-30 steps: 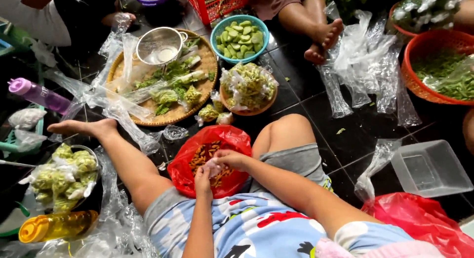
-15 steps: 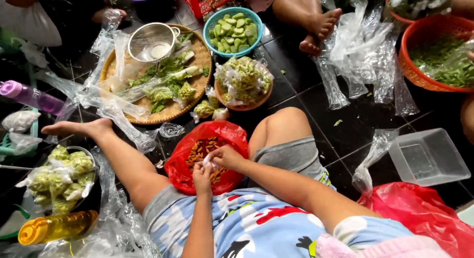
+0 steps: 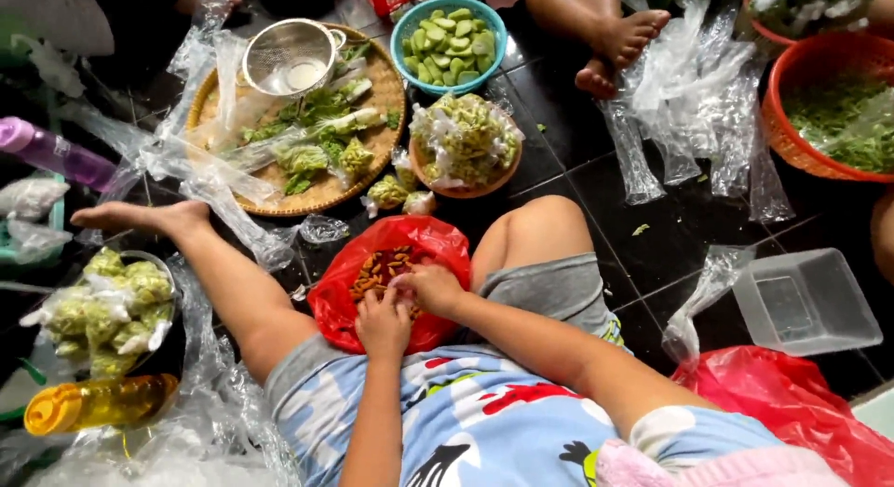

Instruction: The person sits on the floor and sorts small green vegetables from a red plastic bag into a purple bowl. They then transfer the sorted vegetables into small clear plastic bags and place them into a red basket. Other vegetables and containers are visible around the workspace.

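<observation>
We see both arms reach down from the bottom of the view to the lap. The left hand (image 3: 382, 321) is curled into a loose fist, with its back turned up to us. It rests on the near edge of the red plastic bag (image 3: 438, 240). The right hand (image 3: 430, 287) comes in from the right side, with its fingers bent and pinched on something small. We cannot tell what is inside either hand.

The red bag lies open on the dark floor between the two legs. It is shiny and crinkly. Inside sits a little heap of small brown and orange bits (image 3: 377, 268), just in front of the fingers.

Past the bag is a round woven tray (image 3: 372, 161) with green leaves and a metal strainer (image 3: 289, 57). Beside it is a blue bowl (image 3: 407, 31) of green slices. A clear box (image 3: 805, 301) sits well off to the right.
</observation>
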